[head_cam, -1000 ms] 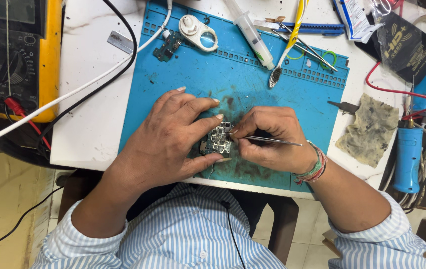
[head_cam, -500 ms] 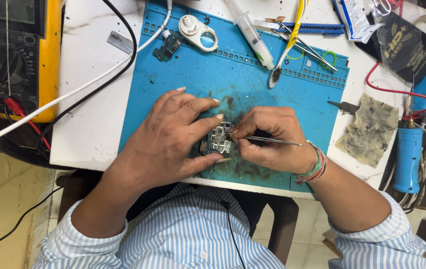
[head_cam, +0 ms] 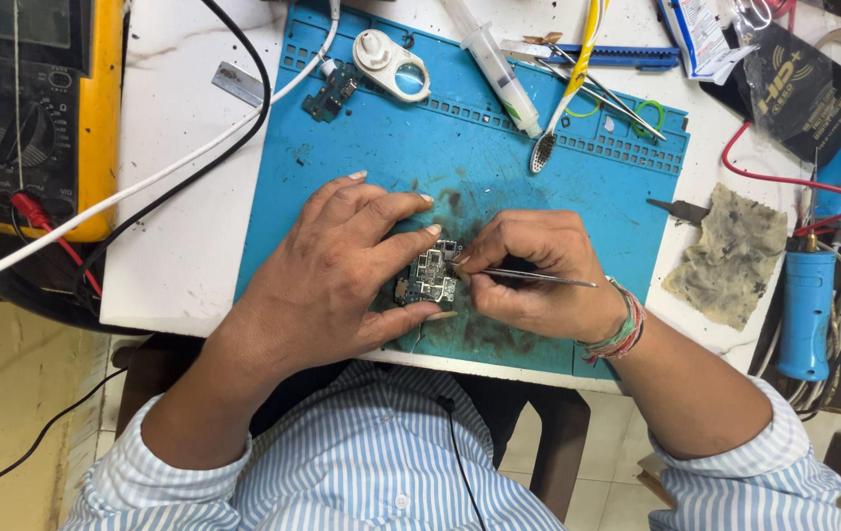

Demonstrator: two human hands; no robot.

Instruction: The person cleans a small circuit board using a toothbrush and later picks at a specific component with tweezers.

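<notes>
Small circuit board (head_cam: pixel 430 278) on blue mat (head_cam: pixel 361 157), pinned under left hand (head_cam: pixel 327 270) fingers. Right hand (head_cam: pixel 538 270) fingers pinched on tweezers (head_cam: pixel 538 278), tips at board edge. Advisable: steady board, light pressure.

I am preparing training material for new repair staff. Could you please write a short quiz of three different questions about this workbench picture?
1. True or false: the left hand steadies the small dark circuit board on the blue silicone work mat.
2. Which thing does the right hand hold? A) thin metal tweezers B) the clear plastic syringe C) the yellow-handled brush
3. Fill in: the dirty grey cloth lies to the ___ of the mat, as the person sees it.

Key: 1 true; 2 A; 3 right.
</notes>
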